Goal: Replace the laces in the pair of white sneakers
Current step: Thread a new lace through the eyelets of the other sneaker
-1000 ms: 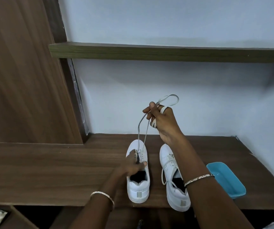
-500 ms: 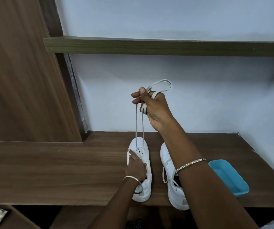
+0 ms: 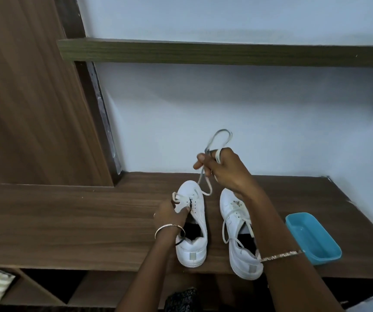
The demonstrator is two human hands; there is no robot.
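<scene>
- the lace [image 3: 217, 157] is a thin, flat, limp white strip. it runs from the front eyelets of the left sneaker [image 3: 195, 224] up to the raised hand, loops above the fingers, and hangs slack between.
- it should weigh almost nothing and bear no push, so i'd say it can only be pulled. the best hold is probably close to the eyelet or at the stiff tip, since a loose grip may let it slide.
- the right hand [image 3: 228, 171] is held above the shoes. its fingers are curled round the lace, with a turn wrapped over one finger.
- the left hand [image 3: 169, 216] is at the left sneaker's eyelets. thumb and fingers pinch a white piece there, apparently the lace's other part.
- the right sneaker [image 3: 237, 224] stands just beside it, loosely laced.
- both sneakers look light and may shift under a tug.
- both stand on a wooden counter [image 3: 68, 221], with a blue tray [image 3: 313, 239] near the right.
</scene>
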